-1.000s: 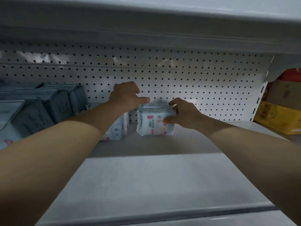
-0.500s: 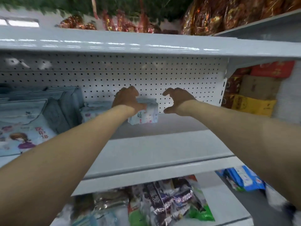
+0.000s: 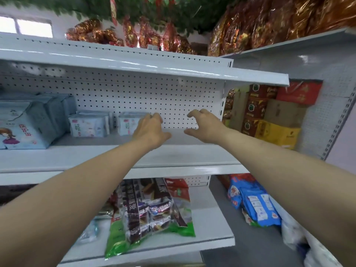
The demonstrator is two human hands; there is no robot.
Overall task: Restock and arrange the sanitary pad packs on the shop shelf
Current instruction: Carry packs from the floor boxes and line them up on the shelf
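Two small pale-blue sanitary pad packs stand at the back of the white shelf [image 3: 119, 157], against the pegboard: one [image 3: 87, 125] on the left, another [image 3: 129, 123] beside it. Larger blue-grey pad packs [image 3: 28, 122] fill the shelf's left end. My left hand [image 3: 151, 130] hovers just right of the second small pack, fingers curled and holding nothing; it hides that pack's right edge. My right hand [image 3: 204, 125] is spread open over the bare right part of the shelf, also holding nothing.
Snack bags [image 3: 152, 211] lie on the shelf below. Blue packets [image 3: 254, 205] sit lower right. Cardboard and red boxes [image 3: 269, 116] fill the neighbouring bay on the right. Gold-wrapped goods [image 3: 269, 22] line the top shelf. The upper shelf board [image 3: 154, 68] overhangs my hands.
Both hands have let go of the small pack and drawn back from it. The view has pulled away and risen, showing the shelves above and below.
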